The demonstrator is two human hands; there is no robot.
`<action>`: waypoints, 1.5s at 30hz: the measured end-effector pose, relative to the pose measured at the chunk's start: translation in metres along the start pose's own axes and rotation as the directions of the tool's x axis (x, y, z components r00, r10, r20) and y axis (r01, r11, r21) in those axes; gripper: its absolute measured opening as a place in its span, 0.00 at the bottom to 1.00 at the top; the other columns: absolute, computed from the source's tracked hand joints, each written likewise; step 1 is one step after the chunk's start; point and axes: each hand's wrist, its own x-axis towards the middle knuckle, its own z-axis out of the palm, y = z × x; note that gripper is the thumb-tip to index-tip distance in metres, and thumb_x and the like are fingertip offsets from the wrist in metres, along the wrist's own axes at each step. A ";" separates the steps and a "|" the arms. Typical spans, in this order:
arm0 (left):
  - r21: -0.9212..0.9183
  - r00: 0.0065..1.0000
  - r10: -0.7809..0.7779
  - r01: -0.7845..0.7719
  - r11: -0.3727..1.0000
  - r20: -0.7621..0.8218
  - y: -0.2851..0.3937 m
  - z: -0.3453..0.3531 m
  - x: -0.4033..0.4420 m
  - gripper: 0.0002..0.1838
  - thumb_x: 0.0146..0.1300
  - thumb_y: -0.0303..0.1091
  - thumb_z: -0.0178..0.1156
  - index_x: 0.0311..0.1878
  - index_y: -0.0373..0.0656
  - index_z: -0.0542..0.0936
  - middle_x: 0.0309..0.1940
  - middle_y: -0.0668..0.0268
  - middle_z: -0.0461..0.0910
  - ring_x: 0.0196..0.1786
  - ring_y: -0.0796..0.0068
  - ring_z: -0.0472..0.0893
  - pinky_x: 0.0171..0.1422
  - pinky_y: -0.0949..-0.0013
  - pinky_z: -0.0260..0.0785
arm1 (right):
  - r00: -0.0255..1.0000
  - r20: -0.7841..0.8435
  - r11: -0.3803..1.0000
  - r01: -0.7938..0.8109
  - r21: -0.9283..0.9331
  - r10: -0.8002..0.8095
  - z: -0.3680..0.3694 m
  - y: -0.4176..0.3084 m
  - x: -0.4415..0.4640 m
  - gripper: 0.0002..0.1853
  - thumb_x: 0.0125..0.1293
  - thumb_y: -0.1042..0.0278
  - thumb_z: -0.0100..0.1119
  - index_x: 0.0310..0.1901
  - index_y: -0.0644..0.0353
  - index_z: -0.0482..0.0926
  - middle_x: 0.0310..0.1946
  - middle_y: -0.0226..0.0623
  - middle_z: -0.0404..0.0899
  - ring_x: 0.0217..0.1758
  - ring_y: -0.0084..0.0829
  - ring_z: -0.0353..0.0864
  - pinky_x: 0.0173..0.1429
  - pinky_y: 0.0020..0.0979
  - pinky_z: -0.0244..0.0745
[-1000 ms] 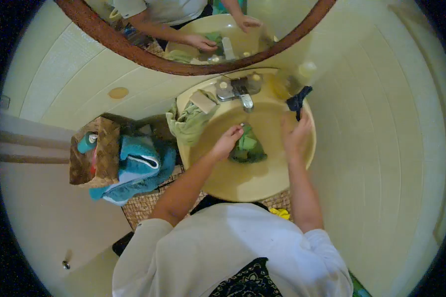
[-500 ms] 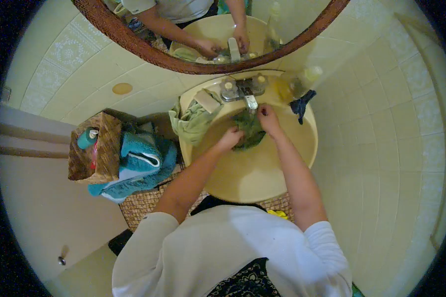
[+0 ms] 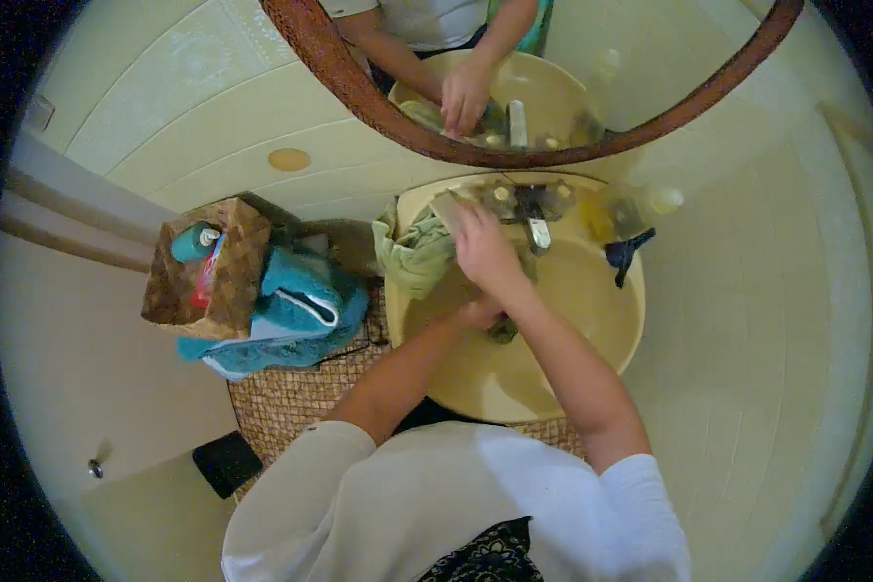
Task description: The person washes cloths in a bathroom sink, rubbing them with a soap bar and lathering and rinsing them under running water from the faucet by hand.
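Note:
My right hand (image 3: 485, 250) reaches across to the left back rim of the yellow sink (image 3: 514, 398), its fingers on a pale bar of soap (image 3: 446, 208). Beneath the soap, a light green cloth (image 3: 419, 254) lies bunched over the rim. Lower down, inside the basin, my left hand (image 3: 485, 310) is closed on a wet dark green cloth (image 3: 502, 331). Most of that cloth is hidden by my hand and right forearm. The faucet (image 3: 539, 233) is just right of my right hand.
A small dark cloth (image 3: 629, 254) hangs on the right rim, near a bottle with yellow liquid (image 3: 601, 215). At left stand a woven basket (image 3: 250, 233) holding a green bottle (image 3: 192, 242) and a teal towel (image 3: 291, 325). Above the sink is a round mirror (image 3: 427, 141).
My right hand has left the dark green cloth under the faucet and moved left to the soap. My left hand still holds the cloth, now lower in the basin. The view has shifted.

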 end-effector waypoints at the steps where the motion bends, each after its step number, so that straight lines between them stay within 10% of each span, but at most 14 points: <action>1: 0.061 1.000 0.003 -0.005 0.998 0.025 0.009 -0.001 -0.002 0.19 0.54 0.33 0.49 0.51 0.43 0.62 0.48 0.62 0.66 0.51 0.70 0.66 0.55 0.66 0.58 | 1.000 0.014 0.999 0.006 -0.038 -0.005 0.010 0.004 0.013 0.20 0.52 0.66 0.49 0.46 0.65 0.65 0.42 0.51 0.67 0.46 0.46 0.67 0.46 0.40 0.66; 6: 0.187 0.995 0.092 -0.097 0.977 0.039 0.060 -0.001 -0.015 0.20 0.54 0.33 0.50 0.51 0.43 0.62 0.49 0.62 0.65 0.52 0.71 0.65 0.55 0.67 0.58 | 0.993 0.107 0.985 -0.035 -0.168 0.054 0.035 0.012 0.031 0.24 0.49 0.73 0.47 0.52 0.60 0.61 0.42 0.51 0.65 0.45 0.49 0.66 0.48 0.40 0.64; 10: 0.074 0.887 0.353 -0.347 0.935 -0.297 -0.030 0.035 0.014 0.20 0.55 0.36 0.50 0.50 0.41 0.63 0.47 0.60 0.67 0.48 0.70 0.67 0.49 0.68 0.63 | 0.996 0.091 0.998 -0.026 0.051 0.022 0.026 0.014 0.027 0.27 0.46 0.78 0.46 0.53 0.53 0.61 0.45 0.53 0.62 0.47 0.51 0.64 0.51 0.39 0.62; 15: -0.656 0.954 -0.203 0.010 0.754 -0.220 -0.062 0.022 0.018 0.21 0.55 0.38 0.50 0.50 0.39 0.63 0.46 0.58 0.68 0.45 0.68 0.70 0.42 0.69 0.67 | 0.996 -0.081 0.963 0.049 0.267 -0.029 -0.004 0.034 -0.051 0.26 0.46 0.78 0.49 0.51 0.56 0.62 0.47 0.54 0.62 0.50 0.51 0.62 0.55 0.37 0.58; 17: -0.684 0.929 -0.361 0.207 0.699 -0.088 -0.046 0.013 0.015 0.22 0.55 0.39 0.50 0.50 0.37 0.62 0.44 0.56 0.68 0.43 0.67 0.71 0.39 0.70 0.68 | 0.915 -0.241 0.857 -0.176 0.485 0.324 0.019 0.063 -0.095 0.25 0.47 0.73 0.55 0.50 0.60 0.62 0.47 0.50 0.63 0.52 0.44 0.63 0.56 0.34 0.58; 20: -0.446 0.877 -0.480 0.432 0.784 0.007 0.043 -0.010 0.003 0.26 0.52 0.41 0.51 0.50 0.33 0.61 0.43 0.53 0.68 0.42 0.63 0.71 0.36 0.69 0.69 | 0.717 -0.143 0.522 -0.341 0.782 0.682 0.028 0.065 -0.137 0.25 0.48 0.71 0.57 0.50 0.64 0.61 0.46 0.46 0.65 0.52 0.38 0.64 0.55 0.30 0.58; 23: -0.317 0.877 -0.450 0.384 0.867 -0.169 0.056 -0.004 0.014 0.32 0.46 0.44 0.56 0.50 0.31 0.60 0.45 0.52 0.66 0.46 0.59 0.69 0.44 0.64 0.66 | 0.766 -0.406 0.833 -0.291 0.471 0.498 0.040 0.066 -0.149 0.25 0.48 0.75 0.57 0.50 0.66 0.61 0.45 0.44 0.67 0.51 0.37 0.65 0.54 0.28 0.59; 29: -0.061 0.664 -0.301 0.360 0.931 -0.685 0.012 0.018 0.038 0.42 0.34 0.45 0.64 0.52 0.32 0.58 0.48 0.48 0.63 0.52 0.52 0.64 0.53 0.60 0.58 | 0.736 -0.272 0.736 -0.427 0.525 0.620 0.030 0.106 -0.133 0.26 0.46 0.77 0.55 0.50 0.62 0.60 0.46 0.46 0.67 0.51 0.40 0.66 0.53 0.30 0.61; 38: 0.030 0.642 0.040 -0.026 0.999 -0.766 0.064 0.012 0.016 0.28 0.39 0.35 0.60 0.47 0.37 0.66 0.42 0.51 0.69 0.48 0.54 0.67 0.52 0.62 0.59 | 0.737 -0.373 0.805 -0.390 0.446 0.564 0.013 0.100 -0.123 0.23 0.47 0.77 0.55 0.47 0.59 0.63 0.41 0.40 0.69 0.45 0.32 0.69 0.47 0.27 0.64; 41: 0.130 0.748 0.102 -0.021 0.991 -0.656 0.031 0.003 0.016 0.17 0.43 0.34 0.57 0.38 0.38 0.73 0.40 0.52 0.70 0.47 0.57 0.68 0.51 0.63 0.60 | 0.825 -0.188 0.744 -0.351 0.568 0.533 -0.010 0.115 -0.123 0.20 0.49 0.76 0.53 0.46 0.60 0.64 0.43 0.37 0.68 0.44 0.26 0.68 0.47 0.25 0.63; 45: -0.280 0.922 -0.302 0.231 0.932 -0.243 0.057 -0.022 -0.006 0.13 0.48 0.37 0.53 0.32 0.37 0.75 0.38 0.57 0.73 0.44 0.64 0.71 0.50 0.65 0.61 | 0.895 -0.054 0.696 -0.306 0.649 0.443 -0.059 0.104 -0.113 0.16 0.51 0.74 0.53 0.44 0.60 0.67 0.37 0.33 0.72 0.40 0.24 0.70 0.46 0.24 0.64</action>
